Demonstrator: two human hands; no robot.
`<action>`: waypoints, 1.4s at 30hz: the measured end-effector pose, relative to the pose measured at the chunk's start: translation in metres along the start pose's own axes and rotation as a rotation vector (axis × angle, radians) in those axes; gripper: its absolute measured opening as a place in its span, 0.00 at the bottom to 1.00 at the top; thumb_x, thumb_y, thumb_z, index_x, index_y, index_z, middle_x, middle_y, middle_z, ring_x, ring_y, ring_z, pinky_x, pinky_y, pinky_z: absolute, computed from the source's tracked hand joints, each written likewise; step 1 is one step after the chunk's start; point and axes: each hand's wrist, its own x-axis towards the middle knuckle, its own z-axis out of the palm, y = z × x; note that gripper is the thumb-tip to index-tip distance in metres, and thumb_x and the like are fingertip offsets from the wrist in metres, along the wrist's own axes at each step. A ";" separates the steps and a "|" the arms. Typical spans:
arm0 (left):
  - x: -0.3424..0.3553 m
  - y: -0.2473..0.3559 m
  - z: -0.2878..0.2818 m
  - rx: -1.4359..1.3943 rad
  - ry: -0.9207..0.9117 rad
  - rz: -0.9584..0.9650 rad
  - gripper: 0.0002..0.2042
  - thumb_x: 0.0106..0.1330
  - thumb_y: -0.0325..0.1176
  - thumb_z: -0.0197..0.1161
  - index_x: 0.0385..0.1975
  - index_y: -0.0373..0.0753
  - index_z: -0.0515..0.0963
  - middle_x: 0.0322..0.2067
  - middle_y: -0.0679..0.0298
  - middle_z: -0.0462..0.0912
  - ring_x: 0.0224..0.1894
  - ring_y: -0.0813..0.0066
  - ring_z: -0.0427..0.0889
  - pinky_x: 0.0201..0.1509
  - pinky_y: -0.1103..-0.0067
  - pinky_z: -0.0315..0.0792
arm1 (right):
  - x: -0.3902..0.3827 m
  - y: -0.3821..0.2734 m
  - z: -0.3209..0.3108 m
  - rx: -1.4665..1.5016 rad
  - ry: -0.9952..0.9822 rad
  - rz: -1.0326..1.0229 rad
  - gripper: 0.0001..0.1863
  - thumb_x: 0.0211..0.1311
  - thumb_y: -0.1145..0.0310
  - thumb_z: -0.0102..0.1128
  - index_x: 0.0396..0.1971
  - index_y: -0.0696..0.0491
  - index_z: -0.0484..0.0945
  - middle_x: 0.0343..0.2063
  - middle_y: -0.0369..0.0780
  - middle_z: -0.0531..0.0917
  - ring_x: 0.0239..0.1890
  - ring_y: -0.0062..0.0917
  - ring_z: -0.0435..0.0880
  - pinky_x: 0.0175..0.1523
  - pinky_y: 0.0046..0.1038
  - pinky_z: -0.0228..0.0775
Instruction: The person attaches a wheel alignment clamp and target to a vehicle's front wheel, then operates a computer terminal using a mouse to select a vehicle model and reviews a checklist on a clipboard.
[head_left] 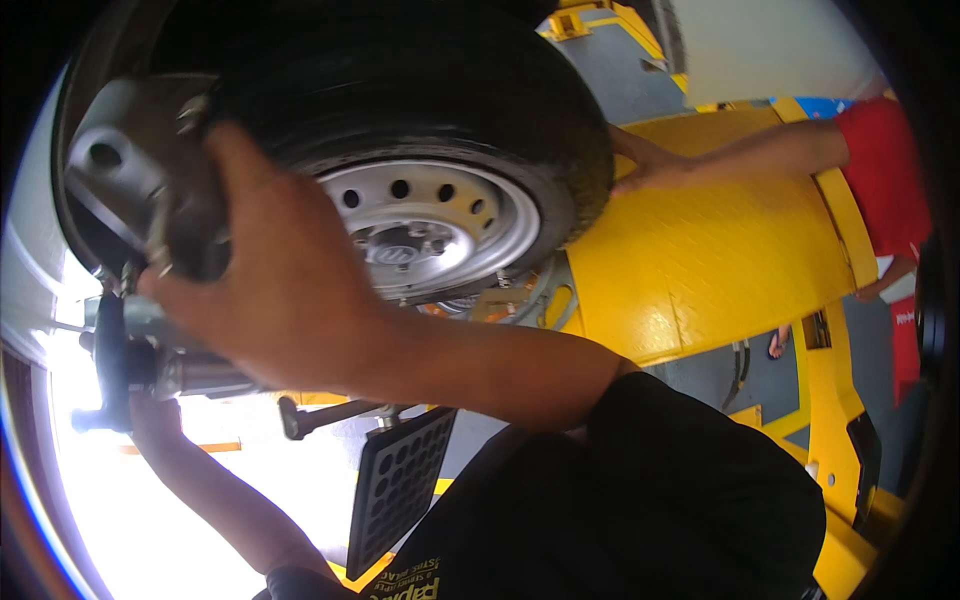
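Observation:
My right hand (pixel 265 265) reaches across to the upper left, its fingers and thumb gripping a grey metal bracket (pixel 130 150) with a hole and bolts, beside a black tire (pixel 470 90) on a silver steel rim (pixel 500 240). Low on the left, my left hand (pixel 158 420) is raised against a dark metal part (pixel 115 345) under the bracket; its fingers are hidden there. A black board (pixel 400 480) with rows of round dots hangs from a metal bar below the wheel, between my forearms.
Yellow lift platforms (pixel 700 260) and a yellow frame (pixel 835 420) stand on a grey floor at the right. A co-worker in red (pixel 880 180) has a hand (pixel 640 160) at the tire's far side. A pale vehicle panel (pixel 760 50) is at top right, with bright glare at lower left.

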 end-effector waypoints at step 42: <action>0.075 0.106 -0.058 0.054 -0.788 1.016 0.31 0.58 0.56 0.64 0.60 0.49 0.75 0.67 0.53 0.66 0.67 0.54 0.69 0.70 0.59 0.65 | 0.026 0.018 0.006 0.062 0.086 0.109 0.26 0.52 0.64 0.76 0.46 0.59 0.73 0.33 0.41 0.81 0.36 0.26 0.82 0.46 0.32 0.74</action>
